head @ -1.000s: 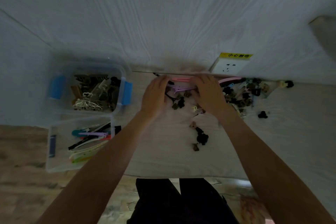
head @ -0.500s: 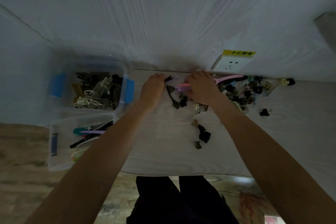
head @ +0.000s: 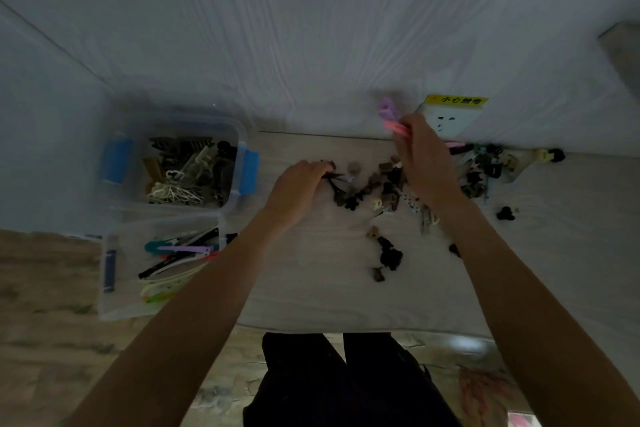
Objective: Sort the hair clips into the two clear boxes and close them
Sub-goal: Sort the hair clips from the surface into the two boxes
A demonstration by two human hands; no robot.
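While both clear boxes at the left of the frame sit open, we're mid-sort: the rear box [head: 239, 135] holds claw clips, the near box [head: 104, 288] long flat clips. Our right hand [head: 424, 163] has its grip closed on pink and purple long clips [head: 391, 118], lifted at upper centre. Our left hand [head: 298, 184] pinches a dark clip on the table [head: 311, 288]. Plenty of loose clips [head: 388, 191] remain at centre and right; no lids in view.
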